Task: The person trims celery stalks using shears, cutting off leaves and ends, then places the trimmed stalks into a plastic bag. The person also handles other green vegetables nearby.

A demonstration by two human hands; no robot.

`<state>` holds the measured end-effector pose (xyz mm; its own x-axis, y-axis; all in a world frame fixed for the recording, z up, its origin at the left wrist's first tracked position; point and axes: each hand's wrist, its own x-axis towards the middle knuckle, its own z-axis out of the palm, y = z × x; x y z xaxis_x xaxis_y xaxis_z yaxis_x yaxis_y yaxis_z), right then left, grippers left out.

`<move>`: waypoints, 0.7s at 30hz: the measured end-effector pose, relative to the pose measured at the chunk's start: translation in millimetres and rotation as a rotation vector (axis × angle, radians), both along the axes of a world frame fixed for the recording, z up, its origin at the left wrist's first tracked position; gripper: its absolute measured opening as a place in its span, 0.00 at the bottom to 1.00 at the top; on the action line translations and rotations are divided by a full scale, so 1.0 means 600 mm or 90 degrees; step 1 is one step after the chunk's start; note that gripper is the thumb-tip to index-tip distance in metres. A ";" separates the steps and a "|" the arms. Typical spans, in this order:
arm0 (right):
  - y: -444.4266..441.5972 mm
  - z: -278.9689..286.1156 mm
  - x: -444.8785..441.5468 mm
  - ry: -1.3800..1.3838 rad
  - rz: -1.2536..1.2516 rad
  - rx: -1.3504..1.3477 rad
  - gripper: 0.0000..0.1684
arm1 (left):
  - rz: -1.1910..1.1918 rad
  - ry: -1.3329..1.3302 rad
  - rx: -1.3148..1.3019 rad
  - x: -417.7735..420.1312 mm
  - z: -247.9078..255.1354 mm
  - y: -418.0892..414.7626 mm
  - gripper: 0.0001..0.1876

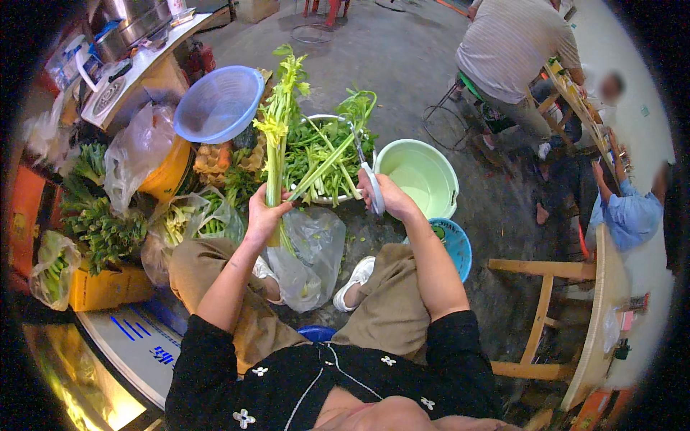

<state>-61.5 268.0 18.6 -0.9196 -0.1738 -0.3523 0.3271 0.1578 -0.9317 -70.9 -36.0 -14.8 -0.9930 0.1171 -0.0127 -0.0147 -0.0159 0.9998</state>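
Observation:
My left hand (264,214) grips a bunch of celery (277,145) upright, its yellow-green leaves at the top. From near my left thumb a separate celery stalk (329,162) slants up to the right, its leafy end bent over. My right hand (391,196) holds scissors (371,180) by their grey handles, blades pointing away from me beside that stalk. Whether the blades touch it I cannot tell. Beneath both hands stands a white basin (345,198) full of cut celery stalks and leaves (310,148). A clear plastic bag (310,258) lies between my shoes, below the celery's base.
Right of the basin are a pale green tub (418,175) and a blue bucket (458,245). A blue colander (218,105), egg trays (213,172) and bundled greens (110,231) crowd the left. Several people sit along tables at right, one on a stool (450,108). A wooden frame (544,318) stands nearer.

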 end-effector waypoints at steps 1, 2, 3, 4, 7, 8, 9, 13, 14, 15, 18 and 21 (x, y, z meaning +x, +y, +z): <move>0.003 0.004 -0.011 -0.027 -0.004 0.020 0.31 | 0.006 0.001 -0.016 -0.002 0.000 -0.001 0.19; 0.005 0.008 -0.022 -0.054 -0.009 0.040 0.31 | 0.020 0.008 -0.037 -0.010 -0.007 0.000 0.18; -0.008 0.021 -0.028 -0.061 -0.024 0.057 0.32 | 0.041 0.012 -0.060 -0.019 -0.022 -0.003 0.18; -0.002 0.010 -0.043 -0.033 -0.007 0.091 0.33 | 0.053 0.020 -0.082 -0.029 -0.032 0.002 0.18; -0.007 -0.003 -0.079 0.010 -0.010 0.195 0.36 | 0.100 0.017 -0.074 -0.047 -0.060 0.006 0.17; -0.013 -0.005 -0.089 0.018 -0.020 0.229 0.37 | 0.106 0.022 -0.069 -0.051 -0.068 0.005 0.18; -0.010 -0.016 -0.098 0.029 -0.029 0.265 0.37 | 0.113 0.022 -0.088 -0.052 -0.068 0.008 0.18; 0.007 -0.052 -0.119 0.069 -0.085 0.342 0.38 | 0.124 0.004 -0.122 -0.057 -0.057 0.027 0.16; 0.012 -0.054 -0.122 0.075 -0.107 0.345 0.37 | 0.119 0.006 -0.111 -0.062 -0.056 0.033 0.16; 0.014 -0.055 -0.121 0.078 -0.126 0.350 0.37 | 0.115 0.006 -0.099 -0.068 -0.056 0.041 0.16; -0.002 -0.013 -0.107 0.063 -0.175 0.220 0.32 | 0.115 0.028 -0.142 -0.109 -0.046 0.065 0.17; -0.018 0.021 -0.095 0.059 -0.220 0.097 0.31 | 0.133 0.055 -0.196 -0.144 -0.031 0.084 0.17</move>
